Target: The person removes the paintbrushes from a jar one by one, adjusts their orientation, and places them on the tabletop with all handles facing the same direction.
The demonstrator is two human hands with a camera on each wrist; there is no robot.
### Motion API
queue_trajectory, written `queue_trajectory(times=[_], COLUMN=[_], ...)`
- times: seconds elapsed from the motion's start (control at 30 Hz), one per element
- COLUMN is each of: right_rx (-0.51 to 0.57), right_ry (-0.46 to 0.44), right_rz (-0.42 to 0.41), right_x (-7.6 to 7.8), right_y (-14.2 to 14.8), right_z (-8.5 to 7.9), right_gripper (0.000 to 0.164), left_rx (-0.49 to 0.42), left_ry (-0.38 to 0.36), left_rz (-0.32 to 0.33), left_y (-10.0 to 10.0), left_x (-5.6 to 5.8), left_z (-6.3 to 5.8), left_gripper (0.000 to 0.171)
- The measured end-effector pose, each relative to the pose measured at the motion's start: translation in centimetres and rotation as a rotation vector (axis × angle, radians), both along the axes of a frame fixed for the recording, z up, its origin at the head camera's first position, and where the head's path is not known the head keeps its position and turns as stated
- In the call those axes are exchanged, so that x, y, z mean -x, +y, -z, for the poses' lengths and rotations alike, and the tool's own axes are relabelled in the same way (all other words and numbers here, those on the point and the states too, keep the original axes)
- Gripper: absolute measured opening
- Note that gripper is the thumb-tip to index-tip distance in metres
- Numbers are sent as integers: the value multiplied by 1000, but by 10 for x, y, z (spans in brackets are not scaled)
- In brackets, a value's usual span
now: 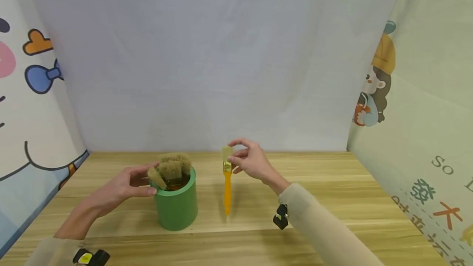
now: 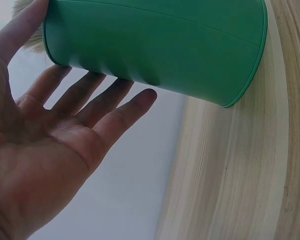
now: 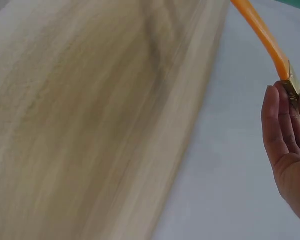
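A paintbrush (image 1: 227, 188) with an orange handle hangs bristles up, handle down, over the wooden table. My right hand (image 1: 251, 161) pinches it near the gold metal ferrule (image 3: 293, 89), thumb against fingers. Left of it stands a green cylindrical pot (image 1: 177, 210), holding several more brushes (image 1: 173, 165) with their pale bristles sticking up at the rim. My left hand (image 1: 131, 184) is spread at the pot's left side, thumb by the near rim. In the left wrist view its fingers (image 2: 117, 117) extend loosely along the green wall, the fingertips right at its surface.
The wooden table (image 1: 332, 216) runs back to a plain pale cloth (image 1: 221, 60). Printed cloths with cartoon figures hang at the left (image 1: 37, 126) and right (image 1: 417, 114). Black straps with small devices sit on both wrists.
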State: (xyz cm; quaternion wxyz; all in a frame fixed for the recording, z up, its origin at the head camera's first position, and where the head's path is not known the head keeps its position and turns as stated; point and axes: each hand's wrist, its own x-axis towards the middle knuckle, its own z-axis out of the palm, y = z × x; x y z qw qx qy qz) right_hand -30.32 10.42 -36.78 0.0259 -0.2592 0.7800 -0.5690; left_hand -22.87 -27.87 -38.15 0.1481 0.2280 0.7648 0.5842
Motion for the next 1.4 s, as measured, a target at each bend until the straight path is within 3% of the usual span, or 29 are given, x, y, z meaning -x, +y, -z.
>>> queue_trajectory(times=[0.37, 0.83, 1.0, 1.4], right_rx=[44, 39, 24, -123], right_ry=[-190, -282, -291, -253], right_rz=[-11, 14, 6, 44], right_x=[8, 15, 16, 22], right_y=[-8, -17, -21, -26], right_z=[26, 44, 50, 57], right_gripper=[41, 42, 43, 35], left_rx=[13, 20, 16, 7], left_ry=[0, 0, -5, -6], left_rz=[-15, -12, -16, -6], left_y=[0, -1, -2, -1], left_x=[-1, -2, -2, 0], left_z=[-1, -3, -2, 0], left_gripper=[87, 86, 87, 86])
